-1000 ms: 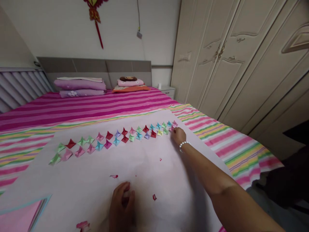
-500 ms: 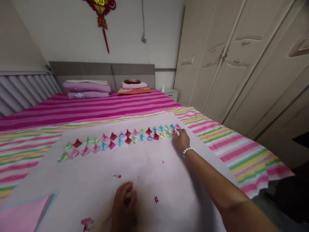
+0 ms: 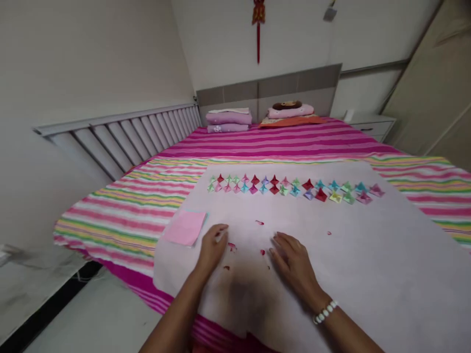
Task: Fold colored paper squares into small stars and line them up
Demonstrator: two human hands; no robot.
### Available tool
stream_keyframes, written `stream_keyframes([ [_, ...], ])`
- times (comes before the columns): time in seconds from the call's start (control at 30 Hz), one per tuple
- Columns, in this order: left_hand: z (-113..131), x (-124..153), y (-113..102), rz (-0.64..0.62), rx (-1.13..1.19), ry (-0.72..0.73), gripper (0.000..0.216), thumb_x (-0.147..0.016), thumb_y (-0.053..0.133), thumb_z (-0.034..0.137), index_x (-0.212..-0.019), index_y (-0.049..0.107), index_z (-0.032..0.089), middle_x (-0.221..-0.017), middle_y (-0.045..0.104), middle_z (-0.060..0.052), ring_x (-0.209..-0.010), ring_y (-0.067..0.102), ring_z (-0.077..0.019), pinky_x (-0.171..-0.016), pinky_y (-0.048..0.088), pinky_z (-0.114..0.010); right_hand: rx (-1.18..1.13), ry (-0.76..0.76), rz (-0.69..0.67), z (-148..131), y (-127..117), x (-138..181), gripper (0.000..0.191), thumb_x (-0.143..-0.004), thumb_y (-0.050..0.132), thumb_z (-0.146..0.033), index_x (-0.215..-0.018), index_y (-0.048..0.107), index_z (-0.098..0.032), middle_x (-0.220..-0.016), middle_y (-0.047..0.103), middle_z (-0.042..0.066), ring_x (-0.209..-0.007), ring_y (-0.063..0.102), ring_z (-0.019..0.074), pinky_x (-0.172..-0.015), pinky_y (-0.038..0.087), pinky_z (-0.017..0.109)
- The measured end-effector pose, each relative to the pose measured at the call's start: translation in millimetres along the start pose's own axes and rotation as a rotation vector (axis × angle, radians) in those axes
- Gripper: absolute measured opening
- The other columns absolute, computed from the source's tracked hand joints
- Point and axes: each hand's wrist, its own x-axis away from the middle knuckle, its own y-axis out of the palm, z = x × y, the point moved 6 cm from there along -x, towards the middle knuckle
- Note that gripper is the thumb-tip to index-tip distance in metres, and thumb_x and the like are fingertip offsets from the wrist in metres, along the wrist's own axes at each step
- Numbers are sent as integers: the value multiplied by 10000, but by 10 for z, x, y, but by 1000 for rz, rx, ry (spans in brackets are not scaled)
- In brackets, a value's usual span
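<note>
My left hand (image 3: 214,246) hovers over or rests on the white sheet (image 3: 353,264), its fingers curved and apart with nothing between them. Just left of it lies a stack of square paper (image 3: 186,227), pink on top with a blue edge showing. My right hand (image 3: 295,260), a white bead bracelet (image 3: 325,312) on its wrist, is open and bare near the middle of the sheet. Between the hands are small red scraps (image 3: 231,246). Farther back, two rows of folded paper pieces (image 3: 274,189) in red, pink, green, blue, purple and yellow run across the sheet.
The sheet lies on a bed with a striped cover (image 3: 136,206). Folded purple bedding (image 3: 228,119) and a pink pillow (image 3: 290,112) sit by the headboard (image 3: 235,94). A slatted rail (image 3: 128,137) runs along the left, and a white nightstand (image 3: 373,127) stands at the back right.
My right hand has left the right end of the paper rows and come back toward me. The view has turned left, and both hands are now apart over the sheet.
</note>
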Motion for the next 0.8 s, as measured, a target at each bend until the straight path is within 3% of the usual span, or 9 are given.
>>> stream_keyframes([
  [0.13,-379,-188,-715,161,-79,-74,300,-715,592,362,-926,676,166,-1037,694,-118,-1022,607,-285,-951,431,-450,83,12,-17,-47,204,31,356,-915,460,-388,-1106,647,-153,-1203,637,168,-1134,562,309,-906,454,485],
  [0.27,-656,-230,-1070,175,-92,-150,359,-690,613,434,-905,681,155,-1029,707,-131,-1010,623,-294,-953,433,-459,133,29,-32,-20,296,58,354,-926,439,-381,-1097,649,-153,-1189,647,166,-1124,566,309,-893,446,486],
  [0.47,-772,-157,-1090,28,-46,-232,431,-637,696,487,-894,700,142,-1083,705,-133,-1036,636,-294,-943,462,-426,154,25,-28,-2,315,96,398,-935,412,-402,-1112,645,-131,-1196,648,172,-1127,558,307,-898,438,478],
  [0.7,-755,-124,-1095,-50,-61,-278,621,-454,859,333,-1024,687,155,-1242,630,-143,-1198,542,-310,-1054,378,-421,180,28,-39,6,324,107,427,-937,392,-424,-1117,643,-129,-1208,645,165,-1132,554,305,-903,434,473],
  [0.8,-775,-118,-1098,-67,-46,-282,601,-472,851,331,-1023,688,152,-1267,614,-150,-1204,540,-306,-1066,367,-427,183,24,-40,4,322,108,424,-936,394,-417,-1115,644,-125,-1208,645,167,-1132,556,310,-895,439,481],
])
